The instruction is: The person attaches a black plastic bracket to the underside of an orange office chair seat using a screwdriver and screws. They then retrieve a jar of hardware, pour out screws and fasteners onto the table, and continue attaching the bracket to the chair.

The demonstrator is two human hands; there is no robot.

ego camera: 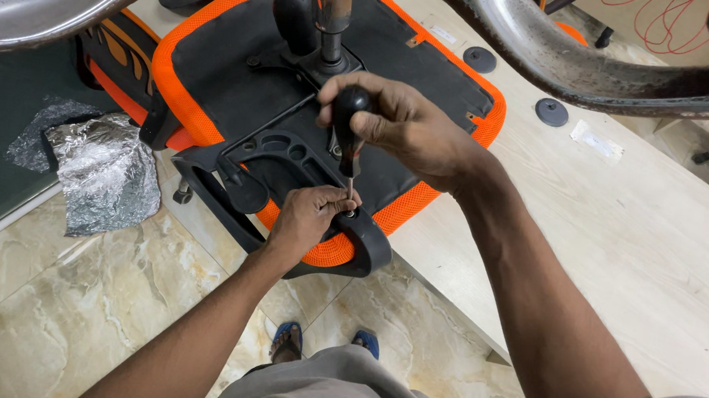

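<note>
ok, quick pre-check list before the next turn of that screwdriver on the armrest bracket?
1. Right hand wrapped round the black screwdriver handle: ok.
2. Screwdriver upright, tip down at the black armrest bracket: ok.
3. Left hand fingertips pinched at the tip: ok as a steady, but close to the blade.
4. Tip seated in a screw head: cannot tell, fingers hide it.
5. Upturned orange-edged chair seat resting flat on the light table: ok, though the bracket end overhangs the edge.
6. Feet in blue sandals under the work: not ok if anything drops.
</note>
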